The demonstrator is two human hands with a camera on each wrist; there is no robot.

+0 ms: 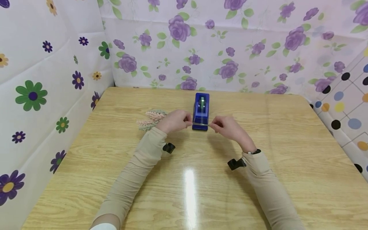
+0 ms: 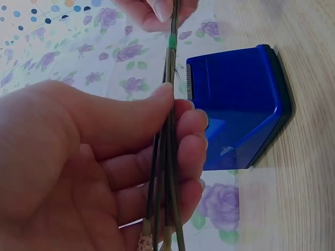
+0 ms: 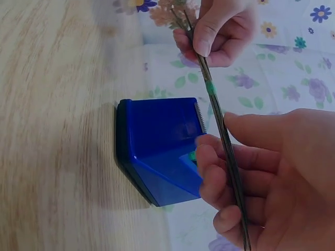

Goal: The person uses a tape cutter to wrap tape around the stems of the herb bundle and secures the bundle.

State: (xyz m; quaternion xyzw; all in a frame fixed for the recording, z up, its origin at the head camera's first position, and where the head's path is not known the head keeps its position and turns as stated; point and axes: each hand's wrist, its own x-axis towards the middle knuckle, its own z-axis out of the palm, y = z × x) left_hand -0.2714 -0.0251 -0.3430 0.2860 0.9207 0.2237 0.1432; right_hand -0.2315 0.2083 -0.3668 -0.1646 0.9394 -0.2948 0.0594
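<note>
A bunch of artificial flowers (image 1: 148, 123) with pale pink and green heads lies across the front of a blue tape dispenser (image 1: 196, 114). My left hand (image 1: 176, 121) pinches the stems (image 2: 168, 70) between thumb and fingers, on the flower-head side. On the other side, my right hand (image 1: 227, 128) holds the lower stems (image 3: 234, 175) between thumb and curled fingers. A green tape band (image 3: 210, 87) circles the stems between the two hands. The stems run close beside the dispenser's toothed cutting edge (image 3: 200, 118). In the head view the left hand partly hides the flowers.
A roll of green tape (image 1: 202, 103) sits in the dispenser. Everything rests above a light wood table (image 1: 184, 198). A flowered cloth (image 1: 207, 57) hangs behind the table, with patterned cloths at both sides. A black camera (image 1: 236, 164) is strapped to the right wrist.
</note>
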